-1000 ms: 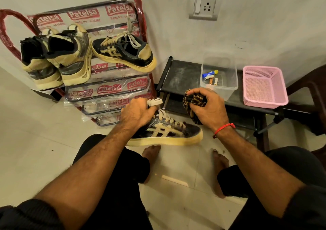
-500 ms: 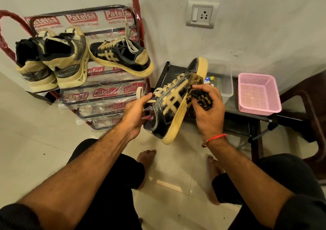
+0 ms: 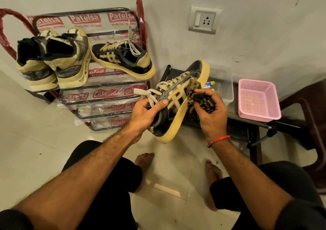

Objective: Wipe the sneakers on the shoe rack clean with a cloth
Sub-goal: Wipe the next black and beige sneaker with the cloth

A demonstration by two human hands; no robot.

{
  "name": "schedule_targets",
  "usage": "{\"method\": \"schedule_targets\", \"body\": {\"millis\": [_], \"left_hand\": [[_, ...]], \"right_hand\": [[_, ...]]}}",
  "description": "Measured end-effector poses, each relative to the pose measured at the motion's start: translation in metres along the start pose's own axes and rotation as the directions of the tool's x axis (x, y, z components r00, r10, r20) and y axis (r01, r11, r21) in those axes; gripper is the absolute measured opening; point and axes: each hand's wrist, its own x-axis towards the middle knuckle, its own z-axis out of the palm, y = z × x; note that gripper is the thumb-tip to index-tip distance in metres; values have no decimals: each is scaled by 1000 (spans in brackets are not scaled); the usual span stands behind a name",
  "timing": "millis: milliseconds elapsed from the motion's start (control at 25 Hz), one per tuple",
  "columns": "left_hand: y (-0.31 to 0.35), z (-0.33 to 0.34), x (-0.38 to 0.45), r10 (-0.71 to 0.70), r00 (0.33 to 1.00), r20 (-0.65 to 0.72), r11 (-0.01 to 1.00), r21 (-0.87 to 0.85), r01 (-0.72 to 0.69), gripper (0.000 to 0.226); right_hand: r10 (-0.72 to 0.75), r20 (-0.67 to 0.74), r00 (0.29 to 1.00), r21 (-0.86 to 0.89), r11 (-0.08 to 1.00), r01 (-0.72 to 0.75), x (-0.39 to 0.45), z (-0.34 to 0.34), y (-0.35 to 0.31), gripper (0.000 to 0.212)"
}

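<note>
A black sneaker with tan stripes and a cream sole [image 3: 173, 113] is held tilted in the air, toe up toward the wall. My left hand [image 3: 144, 114] grips it at the collar, thumb across the side. My right hand [image 3: 210, 113] holds a bunched brown patterned cloth [image 3: 202, 100] and presses it against the sneaker's side near the sole. Its matching sneaker [image 3: 123, 60] lies on the top tier of the shoe rack [image 3: 104, 95], beside a pair of grey-and-cream sneakers [image 3: 58, 60] whose heels face me.
A low black stand [image 3: 247, 122] at the right carries a clear plastic tub [image 3: 224, 88] with small items and a pink basket [image 3: 257, 99]. A dark chair [image 3: 310, 109] stands at the far right. A wall socket [image 3: 203, 19] is above. My bare feet rest on the tiled floor [image 3: 44, 141].
The sneaker was lifted off the floor and tipped toe-up. My right hand brought the cloth onto its side and has slid it slightly along the stripes.
</note>
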Motion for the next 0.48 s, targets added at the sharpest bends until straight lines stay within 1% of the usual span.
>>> {"method": "schedule_targets", "body": {"millis": [80,120,200,240,280,360,400,480], "left_hand": [[-2,-5,4,72,997,-17,991,112,-69,15],[-2,-6,4,103,995,0,983,153,-102,15],[-4,-6,4,165,984,71,958,227,-177,16],[-6,-4,3,196,974,112,935,277,-220,15],[-7,-2,2,227,962,153,910,318,-266,17],[-10,1,1,252,952,174,895,332,-297,18],[-10,2,1,248,956,158,904,316,-287,16],[-8,3,2,215,969,122,931,276,-241,15]], "right_hand": [[-73,50,996,-94,993,77,1,-4,-8,40],[-131,110,985,-138,980,146,1,-5,-13,45],[-199,291,936,-199,944,263,-3,0,-24,57],[-202,371,906,-237,923,303,-6,5,-26,61],[-206,421,883,-280,896,343,-9,10,-25,62],[-221,444,868,-367,839,401,-7,11,-15,60],[-214,421,881,-408,823,395,-2,7,-9,59],[-175,313,933,-469,826,312,9,-6,-3,58]]}}
